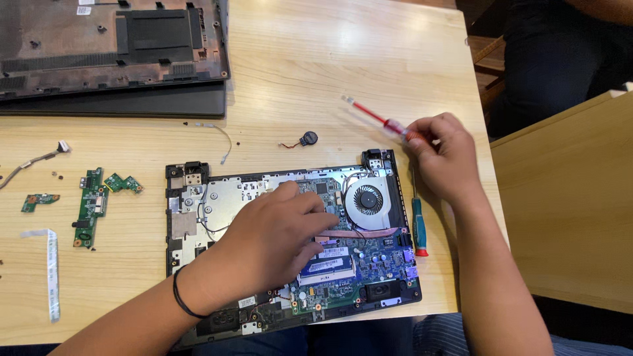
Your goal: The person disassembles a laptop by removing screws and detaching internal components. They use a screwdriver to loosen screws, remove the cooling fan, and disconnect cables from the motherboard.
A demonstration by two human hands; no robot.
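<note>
An opened laptop base point(177, 217) lies on the wooden table point(316, 72), its blue-green circuit board point(376, 254) and round cooling fan point(367, 199) exposed. My left hand point(273, 237) rests palm down on the middle of the board, fingers spread toward the fan; a black band circles the wrist. My right hand point(443, 158) is at the laptop's far right corner, closed on the handle of a red screwdriver point(370, 115) whose shaft points up and left over the table. A blue-handled screwdriver point(418, 224) lies along the laptop's right edge.
A removed dark laptop cover point(112, 53) sits at the far left. Small green circuit boards point(91, 204), a flat white ribbon cable point(53, 273), thin wires and a coin cell battery point(308, 138) lie on the table. Another wooden surface point(567, 204) stands right; a person in dark clothing point(560, 53) sits beyond.
</note>
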